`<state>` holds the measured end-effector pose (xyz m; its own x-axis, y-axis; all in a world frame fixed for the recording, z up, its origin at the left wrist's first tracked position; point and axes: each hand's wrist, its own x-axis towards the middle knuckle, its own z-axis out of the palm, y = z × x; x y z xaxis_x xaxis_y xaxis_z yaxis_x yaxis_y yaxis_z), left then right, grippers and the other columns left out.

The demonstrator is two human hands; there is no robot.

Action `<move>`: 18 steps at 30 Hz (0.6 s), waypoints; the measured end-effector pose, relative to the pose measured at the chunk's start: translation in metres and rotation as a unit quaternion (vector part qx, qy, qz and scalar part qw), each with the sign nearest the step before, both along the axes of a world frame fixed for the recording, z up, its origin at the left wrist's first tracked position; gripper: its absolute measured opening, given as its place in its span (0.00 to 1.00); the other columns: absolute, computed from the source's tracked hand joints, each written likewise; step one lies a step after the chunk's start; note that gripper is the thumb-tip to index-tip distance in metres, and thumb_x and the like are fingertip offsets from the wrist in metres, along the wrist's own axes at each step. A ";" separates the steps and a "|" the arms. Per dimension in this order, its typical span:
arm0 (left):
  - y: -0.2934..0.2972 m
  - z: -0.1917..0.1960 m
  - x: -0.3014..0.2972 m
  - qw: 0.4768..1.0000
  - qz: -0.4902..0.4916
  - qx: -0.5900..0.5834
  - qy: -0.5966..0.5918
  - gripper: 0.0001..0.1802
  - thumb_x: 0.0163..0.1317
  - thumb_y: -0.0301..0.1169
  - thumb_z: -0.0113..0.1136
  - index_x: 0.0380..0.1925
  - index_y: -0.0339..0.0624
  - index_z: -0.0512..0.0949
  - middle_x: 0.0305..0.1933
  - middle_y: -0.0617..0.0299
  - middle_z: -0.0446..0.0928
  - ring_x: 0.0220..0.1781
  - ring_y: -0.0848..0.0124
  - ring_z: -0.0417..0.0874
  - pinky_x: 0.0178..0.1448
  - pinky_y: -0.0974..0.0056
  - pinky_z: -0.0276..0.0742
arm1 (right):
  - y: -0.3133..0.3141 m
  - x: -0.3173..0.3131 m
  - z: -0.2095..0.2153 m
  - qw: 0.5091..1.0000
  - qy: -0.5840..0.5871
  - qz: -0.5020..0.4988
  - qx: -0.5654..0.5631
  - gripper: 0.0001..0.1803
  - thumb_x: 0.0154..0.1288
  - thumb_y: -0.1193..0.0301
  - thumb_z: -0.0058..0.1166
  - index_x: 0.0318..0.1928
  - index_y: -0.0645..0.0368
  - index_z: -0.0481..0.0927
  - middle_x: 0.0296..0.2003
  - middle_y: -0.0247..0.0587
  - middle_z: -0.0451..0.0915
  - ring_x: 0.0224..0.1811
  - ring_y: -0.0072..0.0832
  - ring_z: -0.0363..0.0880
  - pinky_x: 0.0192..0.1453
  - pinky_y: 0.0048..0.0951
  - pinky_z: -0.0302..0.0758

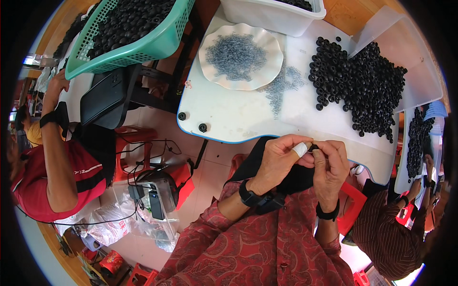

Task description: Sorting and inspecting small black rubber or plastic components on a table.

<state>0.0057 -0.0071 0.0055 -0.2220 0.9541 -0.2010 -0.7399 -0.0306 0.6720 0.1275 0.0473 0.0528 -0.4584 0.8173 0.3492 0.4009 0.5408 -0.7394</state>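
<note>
My left hand (279, 159), with white tape round one finger, and my right hand (330, 164) meet in front of the table's near edge. Both are closed, fingertips pinched together round a small black ring-shaped part (313, 148); the fingers hide most of it. Beyond them on the white table (224, 114) lies a large heap of black ring-shaped parts (355, 86). A scalloped white plate (209, 66) holds many tiny, clear greyish pieces (236, 56), too small to make out. More of these are scattered beside the plate (286, 82).
A translucent bin (420, 62) lies tipped behind the heap. A white tub (276, 18) stands at the back. At left are a green basket (129, 61) of black parts and a person in red (64, 176). Two loose black parts (202, 127) sit near the table's left edge.
</note>
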 end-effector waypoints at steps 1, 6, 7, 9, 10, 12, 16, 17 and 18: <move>0.000 0.001 -0.001 1.000 -0.005 -0.006 0.001 0.11 0.70 0.24 0.55 0.48 0.29 0.78 0.41 0.53 0.82 0.39 0.70 0.86 0.45 0.64 0.88 | 0.000 0.001 -0.001 1.000 -0.004 0.005 0.003 0.11 0.61 0.85 0.57 0.43 0.64 0.81 0.36 0.41 0.74 0.35 0.28 0.77 0.38 0.25 0.74; -0.001 0.003 -0.001 1.000 0.002 -0.023 -0.002 0.12 0.68 0.24 0.57 0.48 0.28 0.78 0.41 0.54 0.82 0.41 0.71 0.85 0.46 0.65 0.87 | 0.001 -0.002 -0.001 0.998 -0.029 0.025 0.040 0.09 0.60 0.86 0.57 0.42 0.65 0.80 0.36 0.43 0.74 0.33 0.31 0.77 0.35 0.27 0.75; -0.002 0.002 0.000 1.000 0.004 -0.023 -0.005 0.12 0.68 0.24 0.58 0.48 0.28 0.79 0.41 0.54 0.82 0.41 0.71 0.85 0.46 0.65 0.87 | 0.001 -0.002 -0.002 0.998 -0.029 0.030 0.047 0.09 0.60 0.86 0.57 0.41 0.66 0.80 0.36 0.43 0.74 0.33 0.32 0.77 0.34 0.28 0.75; -0.002 0.002 0.000 1.000 -0.001 -0.028 -0.009 0.11 0.67 0.24 0.59 0.47 0.29 0.79 0.42 0.54 0.82 0.41 0.72 0.85 0.46 0.66 0.87 | 0.001 -0.003 -0.003 0.998 -0.033 0.036 0.050 0.09 0.60 0.86 0.57 0.41 0.66 0.80 0.36 0.43 0.74 0.32 0.32 0.78 0.33 0.29 0.75; -0.001 0.003 0.000 0.999 -0.007 -0.034 -0.009 0.11 0.67 0.24 0.59 0.46 0.29 0.79 0.42 0.54 0.82 0.41 0.72 0.85 0.46 0.67 0.87 | 0.001 -0.002 -0.003 0.997 -0.037 0.038 0.047 0.09 0.60 0.86 0.57 0.41 0.67 0.79 0.36 0.43 0.74 0.32 0.32 0.78 0.33 0.29 0.75; -0.001 0.003 0.000 0.999 -0.013 -0.040 -0.014 0.10 0.66 0.24 0.60 0.45 0.29 0.79 0.42 0.55 0.82 0.41 0.72 0.85 0.46 0.68 0.86 | 0.001 -0.002 -0.003 0.998 -0.042 0.038 0.039 0.08 0.59 0.86 0.57 0.40 0.67 0.79 0.35 0.43 0.74 0.32 0.32 0.77 0.32 0.29 0.75; -0.001 0.003 0.001 0.999 -0.014 -0.049 -0.017 0.09 0.66 0.23 0.60 0.44 0.29 0.79 0.41 0.56 0.82 0.40 0.73 0.84 0.45 0.68 0.86 | 0.001 0.000 -0.004 0.999 -0.038 0.035 0.014 0.08 0.58 0.86 0.58 0.39 0.66 0.79 0.34 0.43 0.73 0.31 0.32 0.77 0.32 0.29 0.74; 0.000 0.003 0.001 0.998 -0.014 -0.052 -0.013 0.09 0.66 0.23 0.60 0.44 0.29 0.79 0.41 0.56 0.82 0.40 0.73 0.84 0.45 0.68 0.86 | 0.001 0.000 -0.003 0.999 -0.036 0.035 0.007 0.08 0.58 0.86 0.58 0.39 0.66 0.79 0.34 0.43 0.73 0.30 0.32 0.76 0.32 0.29 0.74; 0.000 0.002 0.001 0.998 -0.015 -0.052 -0.011 0.09 0.66 0.23 0.60 0.44 0.29 0.79 0.41 0.56 0.82 0.40 0.73 0.84 0.45 0.68 0.86 | 0.001 0.000 -0.004 0.999 -0.038 0.032 0.007 0.08 0.58 0.86 0.58 0.39 0.66 0.79 0.34 0.42 0.73 0.30 0.32 0.76 0.32 0.29 0.74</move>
